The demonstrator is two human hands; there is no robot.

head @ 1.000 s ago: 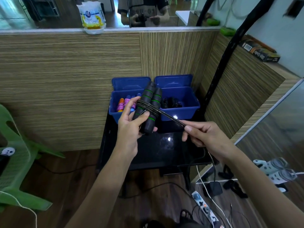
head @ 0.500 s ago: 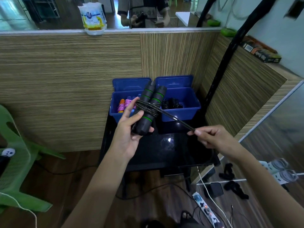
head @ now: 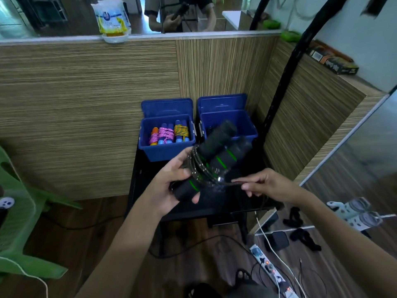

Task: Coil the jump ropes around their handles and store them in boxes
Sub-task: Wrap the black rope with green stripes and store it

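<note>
Partition wall (head: 90, 117): wood-grain panels behind and to the right of everything; ledge on top carries a white-and-yellow packet (head: 111, 20).
Green chair (head: 19, 222): plastic, at the left edge, on the wooden floor.
Worktop (head: 214, 203): black and glossy, set in the corner of the partition; both boxes stand at its far end.
Left box (head: 166, 149): blue, lid tipped up behind it; holds coiled ropes (head: 169, 133) with pink and yellow cord wound round blue and orange handles.
Right box (head: 247, 125): blue, lid up, just beside the left box; contents hidden behind the held handles.
Left hand (head: 169, 186): grasps the lower ends of the black handles (head: 217, 151), thumb across the front.
Black handles: two foam grips with green rings, held side by side, tilted up and to the right, above the worktop and in front of the right box.
Right hand (head: 270, 186): fingers pinch the free end of the black rope (head: 199, 168), just right of the handles.
Black rope: several turns wound round the middle of both handles; a short tail runs right into the pinch.
Power strip (head: 268, 267): on the floor, lower right, with cables around it.
</note>
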